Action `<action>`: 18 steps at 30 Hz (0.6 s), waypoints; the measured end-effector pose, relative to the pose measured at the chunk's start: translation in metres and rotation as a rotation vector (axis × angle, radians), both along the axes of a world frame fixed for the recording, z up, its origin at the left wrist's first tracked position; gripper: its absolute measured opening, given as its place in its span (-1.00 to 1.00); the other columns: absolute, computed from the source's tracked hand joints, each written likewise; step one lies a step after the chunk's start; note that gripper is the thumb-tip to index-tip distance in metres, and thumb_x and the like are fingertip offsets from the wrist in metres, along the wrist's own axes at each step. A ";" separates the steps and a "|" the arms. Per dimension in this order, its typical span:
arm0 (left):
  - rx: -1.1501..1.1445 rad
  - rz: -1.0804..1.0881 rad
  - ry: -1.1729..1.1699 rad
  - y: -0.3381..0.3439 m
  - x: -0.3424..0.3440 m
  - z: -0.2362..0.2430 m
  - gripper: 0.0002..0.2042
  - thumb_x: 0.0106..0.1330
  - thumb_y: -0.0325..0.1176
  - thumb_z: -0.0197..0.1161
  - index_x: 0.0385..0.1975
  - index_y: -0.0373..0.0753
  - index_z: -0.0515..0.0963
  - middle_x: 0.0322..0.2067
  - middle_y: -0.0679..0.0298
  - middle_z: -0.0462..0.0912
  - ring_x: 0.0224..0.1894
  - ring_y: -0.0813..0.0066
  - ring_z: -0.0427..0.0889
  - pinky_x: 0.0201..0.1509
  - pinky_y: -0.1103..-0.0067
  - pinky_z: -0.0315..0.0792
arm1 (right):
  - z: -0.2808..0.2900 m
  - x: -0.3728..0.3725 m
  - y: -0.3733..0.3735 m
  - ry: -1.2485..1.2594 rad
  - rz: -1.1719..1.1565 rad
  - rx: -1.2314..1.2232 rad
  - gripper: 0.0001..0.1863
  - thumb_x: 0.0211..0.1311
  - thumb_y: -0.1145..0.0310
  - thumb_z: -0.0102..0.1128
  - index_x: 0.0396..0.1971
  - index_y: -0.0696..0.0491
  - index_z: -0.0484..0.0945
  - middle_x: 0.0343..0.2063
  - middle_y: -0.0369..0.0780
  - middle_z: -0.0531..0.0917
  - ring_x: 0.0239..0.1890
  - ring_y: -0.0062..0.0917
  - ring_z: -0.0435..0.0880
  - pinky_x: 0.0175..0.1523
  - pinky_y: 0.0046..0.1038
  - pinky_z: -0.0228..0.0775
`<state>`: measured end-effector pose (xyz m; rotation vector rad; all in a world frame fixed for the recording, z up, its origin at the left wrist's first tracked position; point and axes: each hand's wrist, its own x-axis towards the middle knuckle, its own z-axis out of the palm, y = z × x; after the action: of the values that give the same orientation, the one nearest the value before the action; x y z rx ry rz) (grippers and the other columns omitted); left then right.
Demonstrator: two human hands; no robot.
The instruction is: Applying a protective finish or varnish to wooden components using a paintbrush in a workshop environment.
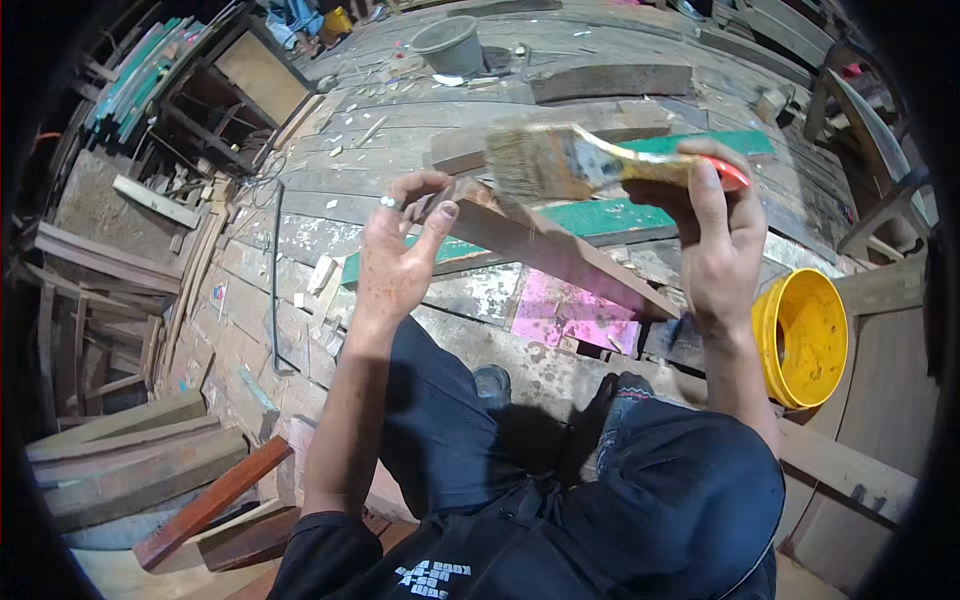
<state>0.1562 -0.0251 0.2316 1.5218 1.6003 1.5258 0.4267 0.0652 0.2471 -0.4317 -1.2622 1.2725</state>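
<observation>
My right hand (722, 215) is closed round the handle of a wide paintbrush (580, 160). The brush has worn brown bristles, a stained ferrule and a red-tipped handle, and its bristles point left above a wooden board. My left hand (398, 255), with a ring on one finger, has thumb and fingers pinched at the far left end of this brown wooden board (570, 250). The board slants down to the right over a pink sheet (570, 310) and a green-painted plank (600, 218). Whether the bristles touch the board cannot be told.
A yellow bucket (802, 340) stands at my right, near my right forearm. Farther off are a grey tub (447, 46) and a thick timber (612, 82). Wood pieces are stacked at left, with a reddish wood strip (212, 502) nearby. Chips litter the plank floor (330, 180).
</observation>
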 end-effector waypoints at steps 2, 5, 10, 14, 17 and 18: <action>0.027 -0.002 0.015 0.004 0.004 0.004 -0.72 0.38 -0.44 0.25 0.03 -0.37 0.48 -0.05 0.12 0.61 0.06 0.41 0.56 0.19 0.50 0.42 | 0.001 -0.006 0.000 0.003 -0.035 -0.001 -0.76 0.50 0.39 0.03 0.00 0.22 0.48 -0.17 -0.19 0.64 -0.15 -0.56 0.66 0.06 -0.49 0.54; 0.033 0.007 0.013 0.005 0.004 0.004 -0.72 0.39 -0.42 0.25 0.03 -0.37 0.47 -0.03 0.12 0.60 0.08 0.39 0.55 0.22 0.49 0.39 | -0.004 -0.010 0.001 -0.020 -0.026 0.018 -0.78 0.49 0.39 0.04 -0.01 0.18 0.51 -0.21 -0.23 0.64 -0.15 -0.60 0.65 0.03 -0.51 0.54; -0.023 0.013 0.073 0.000 -0.001 0.005 -0.71 0.39 -0.44 0.23 0.06 -0.37 0.48 -0.03 0.12 0.59 0.10 0.38 0.54 0.26 0.47 0.38 | -0.040 0.011 0.004 -0.132 -0.117 -0.069 -0.81 0.48 0.35 0.06 -0.12 0.15 0.55 -0.29 -0.27 0.64 -0.25 -0.67 0.64 -0.09 -0.56 0.53; -0.057 0.008 0.109 -0.006 -0.002 0.010 -0.73 0.40 -0.47 0.21 0.05 -0.37 0.50 -0.05 0.14 0.60 0.08 0.39 0.55 0.26 0.47 0.38 | -0.055 0.030 0.009 -0.286 -0.337 -0.065 -0.82 0.47 0.35 0.08 -0.18 0.16 0.56 -0.36 -0.31 0.64 -0.33 -0.69 0.61 -0.21 -0.59 0.50; -0.037 -0.024 0.088 0.001 0.004 0.009 -0.75 0.40 -0.47 0.21 0.03 -0.37 0.51 -0.06 0.15 0.61 0.06 0.43 0.56 0.21 0.52 0.40 | -0.033 0.034 0.003 -0.521 -0.448 0.162 -0.83 0.39 0.35 0.15 -0.24 0.16 0.58 -0.46 -0.24 0.65 -0.43 -0.64 0.61 -0.29 -0.55 0.47; -0.042 -0.001 0.127 0.003 0.005 0.009 -0.76 0.40 -0.48 0.21 0.02 -0.37 0.53 -0.08 0.18 0.62 0.03 0.49 0.55 0.16 0.58 0.41 | -0.023 0.029 0.001 -0.562 -0.419 0.203 -0.82 0.36 0.34 0.17 -0.25 0.17 0.57 -0.48 -0.20 0.65 -0.45 -0.60 0.62 -0.29 -0.52 0.47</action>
<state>0.1608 -0.0225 0.2406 1.6248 1.6901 1.4110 0.4557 0.0662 0.2240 -0.8939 -1.6406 0.6747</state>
